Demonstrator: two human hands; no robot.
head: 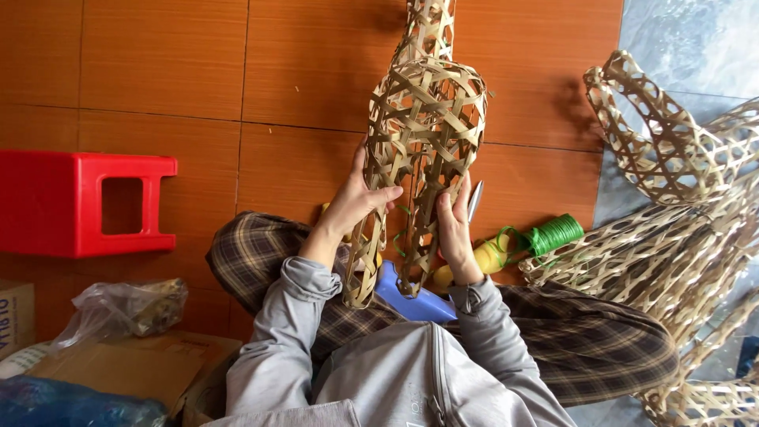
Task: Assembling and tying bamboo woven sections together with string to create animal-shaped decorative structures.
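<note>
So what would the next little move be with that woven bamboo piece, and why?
Probably reaching for the green twine spool: both the left hand and right hand grip the open-weave bamboo basket, green strands already hang inside it, and the spool lies beside the right hand.

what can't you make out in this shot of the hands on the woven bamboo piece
- Head view: the top of the woven bamboo frame is cut off by the upper edge.
- Right hand: its fingers go behind the frame's strips, so the grip is hidden; a metal tool beside it is mostly covered.
- Blue object in the lap: largely hidden by the frame and sleeves.
- Left hand: fingertips tucked behind the weave.
</note>
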